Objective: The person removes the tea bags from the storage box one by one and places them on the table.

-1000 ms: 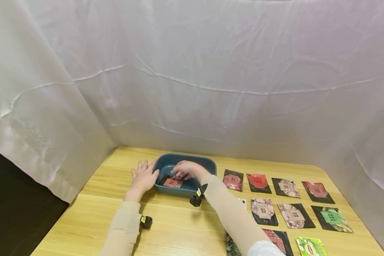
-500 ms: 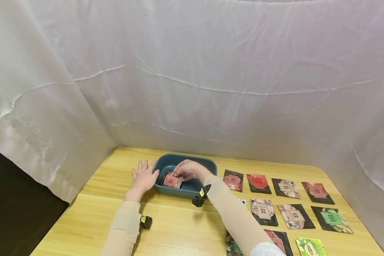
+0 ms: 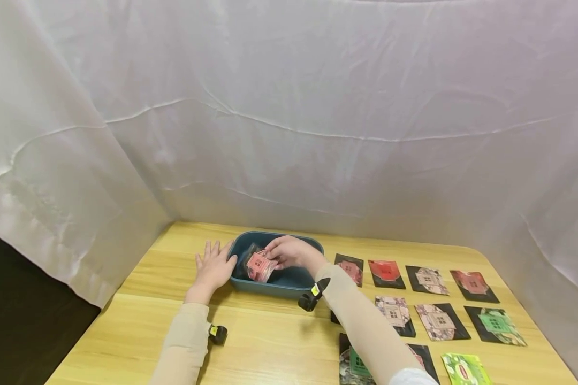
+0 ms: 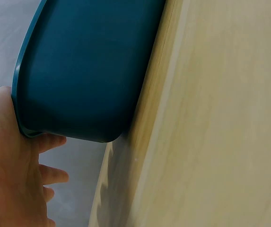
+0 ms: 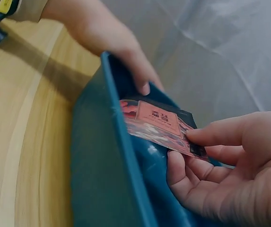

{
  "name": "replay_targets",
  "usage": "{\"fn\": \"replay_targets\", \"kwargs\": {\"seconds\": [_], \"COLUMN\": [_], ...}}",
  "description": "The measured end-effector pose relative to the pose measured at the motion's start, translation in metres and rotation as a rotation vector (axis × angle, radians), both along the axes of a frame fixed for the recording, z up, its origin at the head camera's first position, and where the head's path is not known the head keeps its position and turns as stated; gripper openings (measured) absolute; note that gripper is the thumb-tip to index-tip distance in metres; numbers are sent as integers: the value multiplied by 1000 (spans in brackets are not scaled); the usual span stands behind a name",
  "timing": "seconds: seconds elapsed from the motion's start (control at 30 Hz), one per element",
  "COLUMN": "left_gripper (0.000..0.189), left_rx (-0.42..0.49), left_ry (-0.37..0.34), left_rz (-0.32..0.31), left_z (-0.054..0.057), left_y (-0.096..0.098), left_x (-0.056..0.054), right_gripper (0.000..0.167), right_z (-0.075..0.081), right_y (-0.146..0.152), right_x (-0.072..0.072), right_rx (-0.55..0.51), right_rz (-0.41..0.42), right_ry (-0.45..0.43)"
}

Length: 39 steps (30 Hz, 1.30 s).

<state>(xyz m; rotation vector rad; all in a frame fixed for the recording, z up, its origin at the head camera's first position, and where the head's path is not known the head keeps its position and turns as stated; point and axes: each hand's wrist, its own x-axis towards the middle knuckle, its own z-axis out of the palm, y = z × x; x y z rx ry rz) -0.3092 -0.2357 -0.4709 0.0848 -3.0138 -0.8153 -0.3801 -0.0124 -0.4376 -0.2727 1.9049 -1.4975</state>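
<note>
A dark blue-green plastic bin (image 3: pixel 270 289) stands near the back of the table. Inside it, my right hand (image 3: pixel 291 251) pinches a red-and-black tea sachet (image 3: pixel 261 264) between thumb and fingers, close to the sachet's edge. The right wrist view shows that sachet (image 5: pixel 156 122) tilted, its pink label facing up. My left hand (image 3: pixel 214 270) rests against the bin's left end, fingers spread and straight, thumb over the rim. In the left wrist view the left hand (image 4: pixel 12 165) touches the bin's corner. Whether other sachets lie under the pinched one is hard to tell.
Several flat tea sachets lie in rows to the right, among them a red one (image 3: pixel 386 272), a pink floral one (image 3: pixel 441 321) and a green-labelled one (image 3: pixel 495 324). A bright green packet (image 3: pixel 465 369) lies near the front. A pale curtain (image 3: pixel 289 133) hangs behind the table.
The right hand's fingers have taken hold of the sachet in the bin and raised it slightly, tilting it up. The left hand stays at the bin's end. The head view has shifted slightly.
</note>
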Motion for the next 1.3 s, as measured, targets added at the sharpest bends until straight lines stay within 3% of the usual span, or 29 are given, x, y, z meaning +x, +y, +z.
{"fn": "replay_targets", "kwargs": {"seconds": [0.33,0.67,1.03,1.3], "left_gripper": [58,59,58,58], "left_rx": [-18,-17,2,-25], "left_ry": [-15,-12,-15,-7], "left_rz": [-5,3,-6,0], "left_z": [1,0,2,0], "left_y": [-3,-4,-7,-10], "left_x": [-1,-1,-1,0], "right_gripper": [21,12,17,19], "right_z": [13,28,34,33], "right_y": [25,63,130,177], "right_x": [4,17,37,55], "right_rx": [-132,-226,-267,-224], "right_rz": [-80,-115,-106,-102], "right_ry": [0,-12,11,54]}}
